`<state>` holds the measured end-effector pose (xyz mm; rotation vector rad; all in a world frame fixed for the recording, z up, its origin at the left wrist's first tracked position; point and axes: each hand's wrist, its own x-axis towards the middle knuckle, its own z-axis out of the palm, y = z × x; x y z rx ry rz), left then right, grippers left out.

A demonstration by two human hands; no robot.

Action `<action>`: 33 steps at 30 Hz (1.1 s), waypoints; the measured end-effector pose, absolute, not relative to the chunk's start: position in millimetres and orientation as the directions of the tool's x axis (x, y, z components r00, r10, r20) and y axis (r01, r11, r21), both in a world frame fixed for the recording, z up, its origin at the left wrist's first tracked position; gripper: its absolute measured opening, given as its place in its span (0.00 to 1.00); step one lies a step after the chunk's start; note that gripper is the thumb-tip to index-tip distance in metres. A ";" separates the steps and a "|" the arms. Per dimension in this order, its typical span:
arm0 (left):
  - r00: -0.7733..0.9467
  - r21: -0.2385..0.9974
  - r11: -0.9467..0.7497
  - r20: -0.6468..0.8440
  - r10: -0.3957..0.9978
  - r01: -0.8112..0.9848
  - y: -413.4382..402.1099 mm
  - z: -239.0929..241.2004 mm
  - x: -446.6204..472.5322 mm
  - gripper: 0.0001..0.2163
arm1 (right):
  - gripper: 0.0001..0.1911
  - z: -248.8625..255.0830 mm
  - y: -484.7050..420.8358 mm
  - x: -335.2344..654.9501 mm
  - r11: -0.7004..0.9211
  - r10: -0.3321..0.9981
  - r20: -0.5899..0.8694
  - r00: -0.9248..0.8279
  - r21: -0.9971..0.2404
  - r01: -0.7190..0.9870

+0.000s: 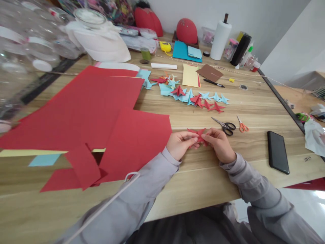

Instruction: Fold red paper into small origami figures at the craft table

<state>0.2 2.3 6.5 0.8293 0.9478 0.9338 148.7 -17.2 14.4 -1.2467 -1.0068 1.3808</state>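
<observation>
Between both hands is a small folded red paper figure [199, 132], its pointed tips standing out above the fingers. My left hand [181, 142] pinches its left side, and my right hand [218, 144] grips its right side between thumb and fingers. The fingers cover much of its lower part. Beyond the hands lie several finished folded figures, some red [196, 99] and some light blue [215, 97], in a loose row. Large red paper sheets [142, 139] spread out just left of my left hand.
Black-handled scissors [225, 127] and small orange scissors [242, 124] lie beyond my right hand. A phone [278, 151] is at the right. Cut red pieces [83, 164] lie at the lower left. A paper roll [220, 40] and a yellow tape measure [165, 46] stand at the back.
</observation>
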 end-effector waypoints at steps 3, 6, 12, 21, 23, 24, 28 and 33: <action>0.287 0.882 0.368 -0.286 0.914 -0.294 2.7 5.1 0.1 0.13 | 0.17 12.9 -17.3 148.9 -0.153 0.988 -0.156 0.014 -0.980 -0.125; 0.299 0.870 0.384 -0.294 0.908 -0.310 3.4 4.4 -0.2 0.12 | 0.17 11.8 -17.6 149.3 -0.150 0.988 -0.153 0.021 -0.981 -0.125; 0.310 0.840 0.423 -0.324 0.894 -0.341 4.1 5.2 -0.8 0.12 | 0.16 9.2 -17.4 150.1 -0.158 0.987 -0.162 0.020 -0.978 -0.134; 0.292 0.855 0.406 -0.318 0.902 -0.321 3.9 2.3 -2.7 0.12 | 0.18 13.9 -17.9 147.1 -0.166 0.986 -0.168 0.001 -0.975 -0.151; 0.289 0.856 0.409 -0.324 0.901 -0.316 4.0 2.6 -3.0 0.12 | 0.18 14.2 -18.0 147.0 -0.167 0.986 -0.168 -0.001 -0.975 -0.145; 0.286 0.856 0.409 -0.325 0.901 -0.316 4.1 2.8 -3.0 0.13 | 0.19 14.1 -18.1 147.2 -0.168 0.986 -0.170 -0.001 -0.976 -0.141; 0.284 0.849 0.415 -0.331 0.900 -0.326 4.3 3.9 -2.8 0.13 | 0.19 13.2 -18.1 148.0 -0.165 0.986 -0.168 0.009 -0.977 -0.132; 0.284 0.842 0.419 -0.333 0.899 -0.339 4.3 5.1 -2.1 0.13 | 0.18 12.3 -17.4 148.8 -0.157 0.987 -0.158 -0.004 -0.978 -0.136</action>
